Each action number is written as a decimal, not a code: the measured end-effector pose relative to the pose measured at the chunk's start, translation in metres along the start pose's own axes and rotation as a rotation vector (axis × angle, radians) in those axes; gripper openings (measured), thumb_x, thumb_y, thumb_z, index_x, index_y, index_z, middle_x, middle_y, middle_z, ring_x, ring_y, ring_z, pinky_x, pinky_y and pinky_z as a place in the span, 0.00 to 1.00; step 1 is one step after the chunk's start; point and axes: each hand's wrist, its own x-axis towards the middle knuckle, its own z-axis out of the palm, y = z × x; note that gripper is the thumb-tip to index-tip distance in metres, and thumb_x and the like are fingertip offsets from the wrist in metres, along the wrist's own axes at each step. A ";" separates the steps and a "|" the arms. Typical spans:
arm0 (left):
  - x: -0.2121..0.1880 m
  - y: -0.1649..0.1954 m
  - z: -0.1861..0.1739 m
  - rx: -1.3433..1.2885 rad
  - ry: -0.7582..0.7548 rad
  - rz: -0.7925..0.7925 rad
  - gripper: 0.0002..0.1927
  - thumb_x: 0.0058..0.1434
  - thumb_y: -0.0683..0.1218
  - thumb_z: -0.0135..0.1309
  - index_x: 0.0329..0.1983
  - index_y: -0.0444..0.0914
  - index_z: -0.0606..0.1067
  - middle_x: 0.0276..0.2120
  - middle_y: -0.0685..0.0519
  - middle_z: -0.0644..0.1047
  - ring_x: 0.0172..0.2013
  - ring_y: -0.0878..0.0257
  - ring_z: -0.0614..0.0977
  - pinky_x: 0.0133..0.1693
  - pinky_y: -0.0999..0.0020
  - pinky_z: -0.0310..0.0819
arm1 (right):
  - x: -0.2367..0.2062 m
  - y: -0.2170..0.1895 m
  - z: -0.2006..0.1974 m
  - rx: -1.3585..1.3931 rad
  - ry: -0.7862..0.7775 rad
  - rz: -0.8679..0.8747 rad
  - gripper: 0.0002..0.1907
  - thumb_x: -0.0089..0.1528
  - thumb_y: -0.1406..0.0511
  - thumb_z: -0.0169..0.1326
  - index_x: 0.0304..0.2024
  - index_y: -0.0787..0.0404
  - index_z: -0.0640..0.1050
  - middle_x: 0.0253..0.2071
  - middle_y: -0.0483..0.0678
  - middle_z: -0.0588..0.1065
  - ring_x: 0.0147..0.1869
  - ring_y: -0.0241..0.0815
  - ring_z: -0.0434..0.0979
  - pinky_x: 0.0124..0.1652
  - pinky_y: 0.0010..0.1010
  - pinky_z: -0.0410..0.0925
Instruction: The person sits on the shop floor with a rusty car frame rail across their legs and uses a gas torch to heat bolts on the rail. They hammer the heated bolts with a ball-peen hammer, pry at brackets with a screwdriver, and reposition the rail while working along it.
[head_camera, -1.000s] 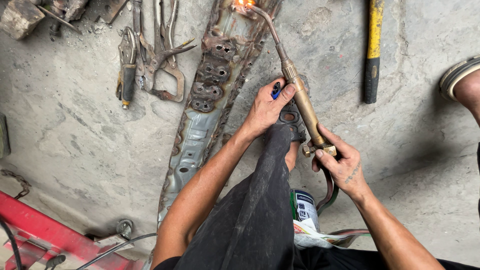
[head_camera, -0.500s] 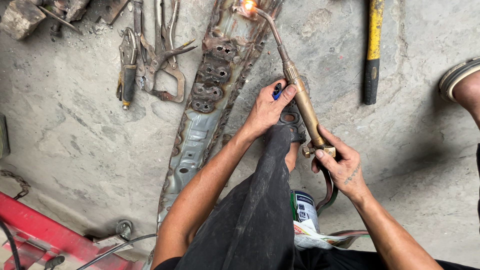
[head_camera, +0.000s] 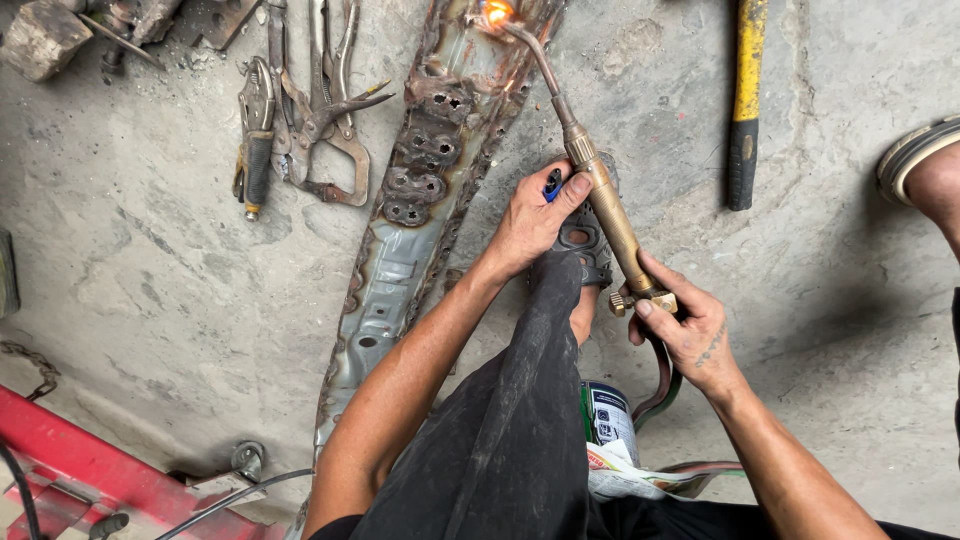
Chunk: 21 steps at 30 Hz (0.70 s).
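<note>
So flame's drifted a touch along the rusty panel (head_camera: 420, 200) on the floor | left hand (head_camera: 530, 215) steadying brass torch (head_camera: 605, 215) | right hand (head_camera: 690, 325) clenched round its valve end | heating continues

Grey concrete floor (head_camera: 150, 260) carries pliers (head_camera: 310, 110), hammer (head_camera: 745, 100), rusty metal panel (head_camera: 400, 270).

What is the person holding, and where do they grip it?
A brass torch: left hand steadies its upper barrel, right hand grips the valve end.
</note>
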 end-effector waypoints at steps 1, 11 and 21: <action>0.000 0.000 0.000 0.020 -0.006 -0.003 0.26 0.71 0.62 0.50 0.50 0.34 0.77 0.31 0.61 0.74 0.34 0.73 0.71 0.38 0.73 0.69 | 0.000 0.000 -0.002 0.017 -0.011 -0.012 0.29 0.65 0.72 0.53 0.70 0.63 0.68 0.49 0.53 0.78 0.34 0.38 0.79 0.33 0.28 0.74; 0.003 -0.001 0.002 0.023 0.007 -0.063 0.26 0.71 0.63 0.49 0.49 0.35 0.78 0.28 0.61 0.70 0.31 0.72 0.68 0.34 0.73 0.66 | 0.000 0.005 0.004 0.029 0.032 0.009 0.30 0.64 0.74 0.53 0.70 0.62 0.68 0.48 0.53 0.77 0.33 0.37 0.77 0.32 0.27 0.73; 0.004 -0.004 0.002 0.027 0.009 -0.052 0.27 0.71 0.63 0.49 0.49 0.35 0.78 0.28 0.61 0.70 0.31 0.72 0.68 0.34 0.73 0.66 | 0.001 0.002 0.006 -0.010 0.043 0.021 0.31 0.64 0.75 0.53 0.70 0.62 0.68 0.48 0.52 0.77 0.32 0.36 0.77 0.32 0.27 0.73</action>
